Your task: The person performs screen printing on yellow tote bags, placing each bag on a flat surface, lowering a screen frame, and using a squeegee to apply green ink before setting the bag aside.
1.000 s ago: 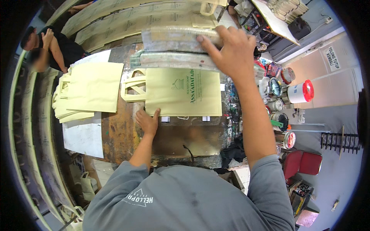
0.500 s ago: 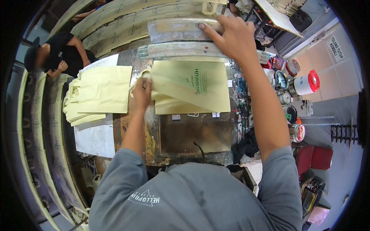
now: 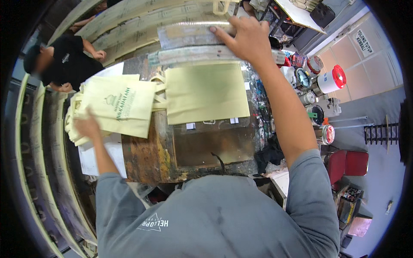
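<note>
At the table's far side, my right hand (image 3: 250, 39) is closed over the upper edge of a raised printing screen (image 3: 193, 35), thumb on the near side. Below the screen lies a plain pale-yellow tote bag (image 3: 208, 92), flat, with its handles pointing left. To its left, a tote bag with a green print (image 3: 133, 107) rests slightly tilted on a stack of similar bags (image 3: 76, 131). My left hand (image 3: 87, 125) is at the printed bag's left end, blurred by motion, so whether its fingers grip the fabric cannot be made out.
A brown printing board (image 3: 215, 148) is set in the paint-stained table (image 3: 144, 155). Ink tubs and jars (image 3: 316, 114) crowd the right side, beside a black cloth (image 3: 271, 157). Long racks of bags (image 3: 129, 36) run behind and left, where another person (image 3: 69, 60) stands.
My left hand has moved left, carrying the printed bag from the board onto the stack. The plain bag on the board is now uncovered. My right hand stays on the screen.
</note>
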